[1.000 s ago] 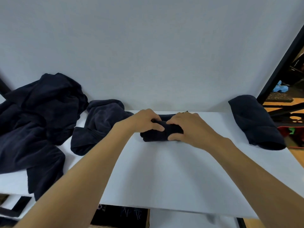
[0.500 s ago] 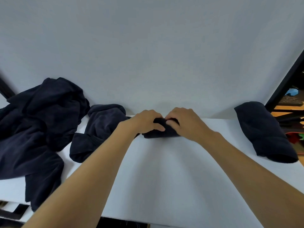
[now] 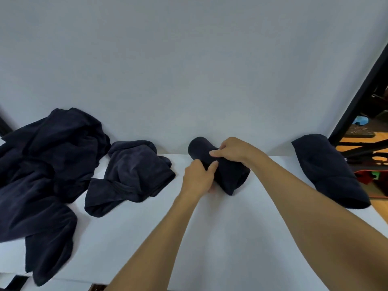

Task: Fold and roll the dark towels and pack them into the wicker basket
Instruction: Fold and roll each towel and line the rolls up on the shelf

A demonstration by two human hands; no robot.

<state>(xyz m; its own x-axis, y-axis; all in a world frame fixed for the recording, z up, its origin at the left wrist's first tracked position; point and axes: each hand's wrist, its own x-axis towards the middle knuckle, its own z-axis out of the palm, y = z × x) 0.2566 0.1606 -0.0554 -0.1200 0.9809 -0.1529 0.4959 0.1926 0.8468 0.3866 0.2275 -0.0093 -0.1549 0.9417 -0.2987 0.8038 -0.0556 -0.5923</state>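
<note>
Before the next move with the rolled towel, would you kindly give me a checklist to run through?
1. Both hands on the rolled towel: ok, the left hand and right hand grip it.
2. Loose end tucked in: cannot tell, the hands hide it.
3. Sight of the wicker basket: not ok, none plainly shows.
4. Finished roll at the right edge of the table: ok, lying apart.
5. All towels rolled: not ok, a crumpled towel and a pile lie on the left.

The rolled towel (image 3: 227, 175) is plain dark navy, like the heap (image 3: 42, 164) at nine o'clock; table (image 3: 210, 238) white, wall (image 3: 189, 70) pale grey.
</note>
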